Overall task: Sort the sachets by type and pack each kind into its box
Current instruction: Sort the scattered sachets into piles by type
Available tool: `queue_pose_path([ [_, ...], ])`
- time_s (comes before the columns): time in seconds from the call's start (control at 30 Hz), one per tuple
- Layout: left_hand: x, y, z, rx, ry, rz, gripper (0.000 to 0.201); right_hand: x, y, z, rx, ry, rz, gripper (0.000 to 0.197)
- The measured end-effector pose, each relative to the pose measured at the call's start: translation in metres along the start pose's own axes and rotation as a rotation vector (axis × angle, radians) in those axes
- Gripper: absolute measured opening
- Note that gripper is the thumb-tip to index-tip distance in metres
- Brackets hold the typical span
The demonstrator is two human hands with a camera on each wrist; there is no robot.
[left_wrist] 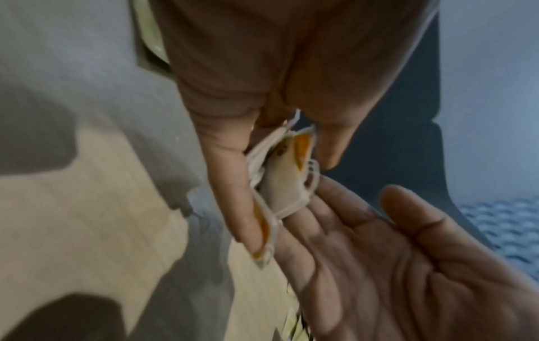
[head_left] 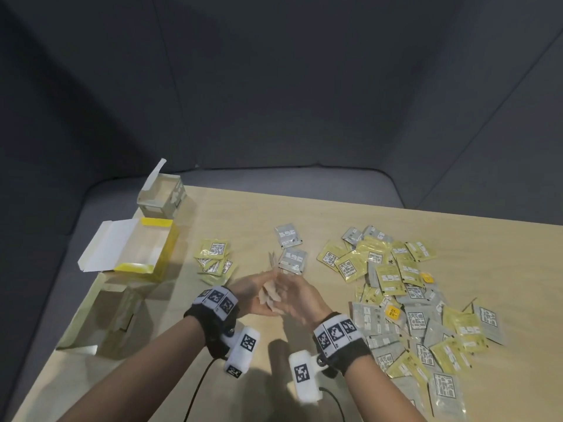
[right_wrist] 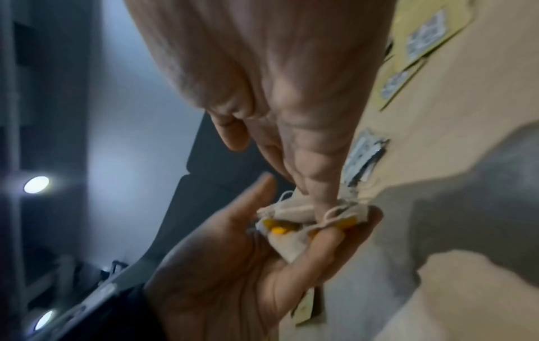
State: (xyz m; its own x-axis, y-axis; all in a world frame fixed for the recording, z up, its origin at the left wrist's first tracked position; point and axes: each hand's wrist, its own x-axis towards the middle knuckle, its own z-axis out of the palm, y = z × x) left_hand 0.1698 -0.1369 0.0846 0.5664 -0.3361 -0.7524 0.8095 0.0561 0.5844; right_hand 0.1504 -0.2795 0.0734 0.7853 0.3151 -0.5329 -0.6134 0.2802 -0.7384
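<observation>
Dark walls ring your tabletop (head_left: 243, 214); both hands, left (head_left: 249, 292) and right (head_left: 300, 295), clasp the teabag bundle (head_left: 269, 292) near its front edge. Square them before boxing.

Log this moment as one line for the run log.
left hand: cradles tea bags | right hand: pinches same bundle | yellow box: open | mixed sachet pile: unsorted on table

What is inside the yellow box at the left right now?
The yellow box lies open, its white flap folded out. Its visible pale floor shows no sachets. The near yellow wall hides the strip right behind it, so that part cannot be checked.
</observation>
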Motion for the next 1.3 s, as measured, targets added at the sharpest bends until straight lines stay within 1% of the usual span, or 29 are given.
queue_pose_path([
  [0.03,0.000,-0.003,-0.008,-0.058,0.044,0.029,0.039,0.004,-0.004,0.006,-0.076,-0.001,0.004,0.030],
  [0.07,0.000,-0.006,-0.017,-0.120,0.107,0.052,0.036,0.010,-0.008,0.009,-0.179,0.047,-0.018,0.028],
  [0.1,-0.002,-0.009,-0.025,-0.147,0.163,0.067,0.034,0.018,-0.012,0.009,-0.334,0.138,-0.070,0.027],
  [0.17,-0.007,-0.018,-0.039,-0.143,0.249,0.086,0.027,0.037,-0.019,0.005,-0.715,0.360,-0.243,0.025],
  [0.2,-0.009,-0.022,-0.045,-0.143,0.273,0.087,0.029,0.045,-0.023,0.004,-0.881,0.441,-0.314,0.027],
  [0.23,-0.013,-0.026,-0.050,-0.140,0.296,0.079,0.033,0.055,-0.024,0.003,-1.014,0.496,-0.346,0.031],
  [0.3,-0.017,-0.032,-0.056,-0.115,0.306,0.055,0.037,0.070,-0.023,0.005,-1.161,0.522,-0.304,0.045],
  [0.33,-0.016,-0.035,-0.059,-0.117,0.302,0.048,0.038,0.078,-0.019,0.006,-1.198,0.517,-0.269,0.045],
  [0.4,-0.017,-0.035,-0.060,-0.131,0.288,0.060,0.035,0.090,-0.014,0.004,-1.276,0.494,-0.254,0.026],
  [0.43,-0.018,-0.034,-0.059,-0.138,0.277,0.064,0.032,0.093,-0.013,0.002,-1.291,0.468,-0.261,0.021],
  [0.47,-0.017,-0.033,-0.060,-0.146,0.260,0.067,0.025,0.095,-0.013,-0.001,-1.277,0.457,-0.280,0.020],
  [0.5,-0.018,-0.031,-0.060,-0.150,0.237,0.069,0.018,0.095,-0.014,-0.002,-1.228,0.453,-0.301,0.017],
  [0.6,-0.017,-0.021,-0.058,-0.215,0.171,0.093,0.021,0.080,-0.018,0.008,-1.007,0.467,-0.510,0.013],
  [0.63,-0.016,-0.018,-0.055,-0.260,0.151,0.116,0.016,0.070,-0.018,0.016,-0.965,0.425,-0.563,0.014],
  [0.67,-0.015,-0.016,-0.053,-0.326,0.144,0.138,0.008,0.061,-0.016,0.025,-0.975,0.341,-0.592,0.017],
  [0.7,-0.014,-0.012,-0.051,-0.384,0.145,0.160,0.013,0.052,-0.013,0.033,-1.021,0.233,-0.595,0.023],
  [0.73,-0.011,-0.011,-0.050,-0.416,0.150,0.185,0.027,0.044,-0.010,0.040,-1.076,0.116,-0.568,0.029],
  [0.77,-0.007,-0.010,-0.049,-0.421,0.149,0.198,0.036,0.037,-0.008,0.045,-1.118,0.020,-0.523,0.034],
  [0.8,-0.002,-0.011,-0.051,-0.404,0.159,0.212,0.040,0.033,-0.007,0.046,-1.141,-0.041,-0.487,0.038],
  [0.83,0.000,-0.011,-0.051,-0.394,0.178,0.225,0.037,0.031,-0.008,0.046,-1.135,-0.069,-0.448,0.039],
  [0.9,0.004,-0.012,-0.056,-0.419,0.254,0.236,0.024,0.034,-0.018,0.041,-1.035,-0.031,-0.393,0.037],
  [0.97,0.003,-0.016,-0.067,-0.459,0.320,0.251,0.020,0.046,-0.031,0.027,-1.005,0.128,-0.417,0.032],
  [1.0,0.001,-0.019,-0.071,-0.471,0.321,0.258,0.021,0.058,-0.037,0.016,-1.068,0.220,-0.427,0.036],
  [1.03,-0.002,-0.021,-0.075,-0.458,0.307,0.252,0.021,0.070,-0.042,0.004,-1.176,0.278,-0.392,0.049],
  [1.07,-0.005,-0.025,-0.079,-0.429,0.318,0.237,0.020,0.081,-0.046,-0.006,-1.311,0.295,-0.316,0.066],
  [1.1,-0.007,-0.029,-0.081,-0.391,0.329,0.218,0.019,0.092,-0.047,-0.017,-1.444,0.291,-0.225,0.078],
  [1.13,-0.010,-0.032,-0.084,-0.359,0.357,0.193,0.020,0.102,-0.046,-0.025,-1.553,0.276,-0.144,0.081],
  [1.2,-0.012,-0.039,-0.089,-0.313,0.375,0.167,0.022,0.115,-0.044,-0.033,-1.663,0.255,-0.072,0.072],
  [1.3,-0.012,-0.045,-0.094,-0.288,0.406,0.146,0.017,0.127,-0.046,-0.032,-1.642,0.296,-0.093,0.062],
])
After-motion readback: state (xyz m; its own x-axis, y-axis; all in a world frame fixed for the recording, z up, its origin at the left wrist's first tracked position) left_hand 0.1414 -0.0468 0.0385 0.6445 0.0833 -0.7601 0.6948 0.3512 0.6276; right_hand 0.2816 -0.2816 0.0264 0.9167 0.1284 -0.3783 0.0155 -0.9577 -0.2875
